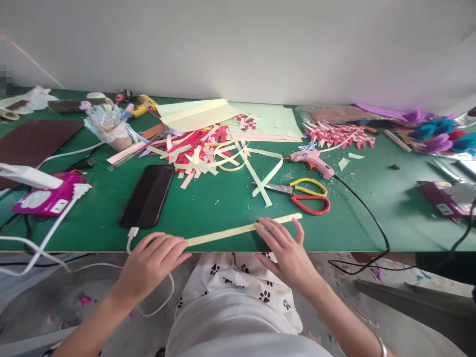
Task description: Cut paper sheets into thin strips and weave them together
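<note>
Both hands are pressing a pale yellow paper strip (223, 234) lying between them at the near table (208, 218) edge. The left hand (154, 260) is resting loosely curled fingertips on one end, while the right hand (288, 250) is lying flat, fingers spread. Even, gentle pressure seems best for keeping it straight.
</note>
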Motion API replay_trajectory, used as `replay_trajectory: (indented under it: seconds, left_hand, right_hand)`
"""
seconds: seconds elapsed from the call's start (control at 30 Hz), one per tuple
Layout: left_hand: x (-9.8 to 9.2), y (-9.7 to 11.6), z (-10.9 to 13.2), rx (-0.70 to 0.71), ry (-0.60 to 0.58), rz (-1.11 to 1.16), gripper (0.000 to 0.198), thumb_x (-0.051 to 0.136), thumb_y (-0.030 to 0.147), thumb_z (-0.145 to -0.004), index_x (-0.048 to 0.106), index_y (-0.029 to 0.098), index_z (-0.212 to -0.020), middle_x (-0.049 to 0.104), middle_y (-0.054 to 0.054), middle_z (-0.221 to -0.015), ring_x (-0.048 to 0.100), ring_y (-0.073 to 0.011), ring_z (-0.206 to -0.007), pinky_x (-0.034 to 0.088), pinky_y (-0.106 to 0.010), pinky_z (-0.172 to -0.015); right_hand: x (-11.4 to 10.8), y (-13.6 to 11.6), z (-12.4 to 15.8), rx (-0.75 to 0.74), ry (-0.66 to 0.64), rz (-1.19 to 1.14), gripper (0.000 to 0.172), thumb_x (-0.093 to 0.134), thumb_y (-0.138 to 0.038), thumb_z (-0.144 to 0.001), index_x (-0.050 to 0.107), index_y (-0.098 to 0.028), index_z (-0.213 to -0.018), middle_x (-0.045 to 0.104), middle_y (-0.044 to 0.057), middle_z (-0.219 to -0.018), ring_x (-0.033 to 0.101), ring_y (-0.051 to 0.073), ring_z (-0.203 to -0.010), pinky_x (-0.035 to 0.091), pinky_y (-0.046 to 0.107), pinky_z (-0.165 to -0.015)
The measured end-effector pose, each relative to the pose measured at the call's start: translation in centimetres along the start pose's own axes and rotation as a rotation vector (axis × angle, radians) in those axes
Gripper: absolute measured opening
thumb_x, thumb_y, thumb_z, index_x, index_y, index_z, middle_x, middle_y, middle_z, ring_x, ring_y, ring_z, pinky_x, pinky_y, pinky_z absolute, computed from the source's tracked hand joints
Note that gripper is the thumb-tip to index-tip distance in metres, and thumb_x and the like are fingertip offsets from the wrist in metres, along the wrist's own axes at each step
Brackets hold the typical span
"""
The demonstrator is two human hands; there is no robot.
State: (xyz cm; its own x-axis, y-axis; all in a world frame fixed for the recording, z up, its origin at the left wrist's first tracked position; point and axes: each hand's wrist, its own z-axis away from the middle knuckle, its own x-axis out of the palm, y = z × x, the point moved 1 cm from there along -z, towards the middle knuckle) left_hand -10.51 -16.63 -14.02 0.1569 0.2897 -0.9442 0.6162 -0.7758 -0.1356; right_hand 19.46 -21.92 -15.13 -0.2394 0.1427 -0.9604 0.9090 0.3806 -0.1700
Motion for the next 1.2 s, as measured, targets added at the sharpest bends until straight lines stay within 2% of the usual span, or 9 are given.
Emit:
replay_trajectory:
  seconds: [0.23, 0.33, 0.47, 0.53, 0.63, 0.7, 0.83, 0.97, 1.2]
  left_hand:
    - [-0.8, 0.1, -0.6, -0.068, -0.015, 0.319, 0.015, 0.046, 0.019, -0.090, 0.056, 0.021, -0.079, 0.064, 0.004, -0.071, 0.058, -0.0108, -0.065, 0.041, -0.028, -0.073]
    - [-1.3, 0.3, -2.0, -0.120, -0.056, 0.440, 0.021, 0.043, 0.025, -0.092, 0.055, 0.020, -0.076, 0.064, 0.003, -0.070, 0.056, -0.0110, -0.064, 0.041, -0.027, -0.070]
    - [-1.9, 0.8, -4.2, -0.143, -0.168, 0.397, 0.023, 0.043, 0.038, -0.091, 0.058, 0.020, -0.093, 0.066, -0.001, -0.083, 0.059, -0.0149, -0.075, 0.043, -0.027, -0.068]
    - [-2.2, 1.5, -5.5, -0.096, -0.156, 0.319, 0.026, 0.042, 0.037, -0.091, 0.058, 0.020, -0.102, 0.067, -0.002, -0.087, 0.060, -0.0163, -0.080, 0.043, -0.031, -0.078]
    - [-2.3, 2.6, -7.3, -0.001, -0.114, 0.242, 0.028, 0.035, 0.027, -0.094, 0.062, 0.019, -0.090, 0.066, 0.000, -0.072, 0.060, -0.0136, -0.069, 0.036, -0.039, -0.094]
    - [-2.4, 3.0, -8.3, 0.039, -0.133, 0.308, 0.036, 0.030, 0.023, -0.095, 0.062, 0.020, -0.080, 0.064, 0.002, -0.065, 0.057, -0.0115, -0.060, 0.038, -0.036, -0.091]
    - [-2.8, 2.2, -8.9, -0.084, -0.397, 0.676, 0.041, 0.031, 0.030, -0.095, 0.059, 0.020, -0.066, 0.059, 0.003, -0.052, 0.053, -0.0121, -0.057, 0.042, -0.025, -0.067]
    - [-3.1, 0.2, -7.8, -0.292, -0.748, 1.150, 0.037, 0.036, 0.039, -0.092, 0.065, 0.020, -0.080, 0.057, 0.005, -0.044, 0.050, -0.0100, -0.047, 0.039, -0.019, -0.055]
    - [-3.1, -1.5, -6.6, -0.392, -0.856, 1.327, 0.035, 0.045, 0.044, -0.087, 0.067, 0.018, -0.077, 0.053, 0.005, -0.040, 0.044, -0.0087, -0.043, 0.043, -0.020, -0.064]
  right_hand:
    - [0.8, -2.4, -1.5, -0.012, 0.102, -0.072, 0.027, 0.042, -0.032, -0.092, 0.057, -0.022, -0.112, 0.063, 0.005, -0.105, 0.057, 0.017, -0.097, 0.008, 0.044, -0.104]
    - [0.4, -3.1, -2.6, -0.048, 0.183, -0.118, 0.023, 0.039, -0.020, -0.093, 0.061, -0.024, -0.096, 0.064, -0.002, -0.081, 0.057, 0.011, -0.075, 0.008, 0.042, -0.101]
    - [-0.6, -3.3, -4.3, -0.101, 0.172, -0.193, 0.026, 0.039, -0.014, -0.090, 0.059, -0.019, -0.074, 0.057, -0.006, -0.058, 0.047, 0.007, -0.054, 0.021, 0.033, -0.089]
    - [-1.1, -3.2, -5.0, -0.151, 0.123, -0.224, 0.027, 0.039, -0.016, -0.088, 0.057, -0.018, -0.068, 0.055, -0.006, -0.054, 0.042, 0.006, -0.048, 0.025, 0.030, -0.085]
    - [-1.6, -3.3, -5.8, -0.203, 0.073, -0.239, 0.029, 0.037, -0.016, -0.084, 0.055, -0.018, -0.062, 0.049, -0.006, -0.048, 0.035, 0.007, -0.044, 0.029, 0.028, -0.083]
    - [-1.7, -3.4, -6.3, -0.217, 0.078, -0.237, 0.027, 0.036, -0.015, -0.080, 0.054, -0.018, -0.060, 0.046, -0.006, -0.046, 0.031, 0.008, -0.043, 0.031, 0.026, -0.079]
    - [-1.8, -2.7, -6.8, -0.219, 0.082, -0.230, 0.022, 0.038, -0.013, -0.072, 0.049, -0.019, -0.054, 0.036, -0.006, -0.043, 0.020, 0.009, -0.043, 0.031, 0.021, -0.058]
    - [-2.7, -0.5, -6.6, -0.169, 0.000, -0.302, 0.016, 0.036, -0.012, -0.062, 0.041, -0.019, -0.049, 0.024, -0.006, -0.043, 0.014, 0.010, -0.047, 0.022, 0.020, -0.047]
    - [-4.0, 1.5, -5.6, -0.155, -0.203, -0.541, 0.014, 0.035, -0.010, -0.061, 0.040, -0.020, -0.053, 0.027, -0.005, -0.048, 0.020, 0.009, -0.050, 0.022, 0.021, -0.046]
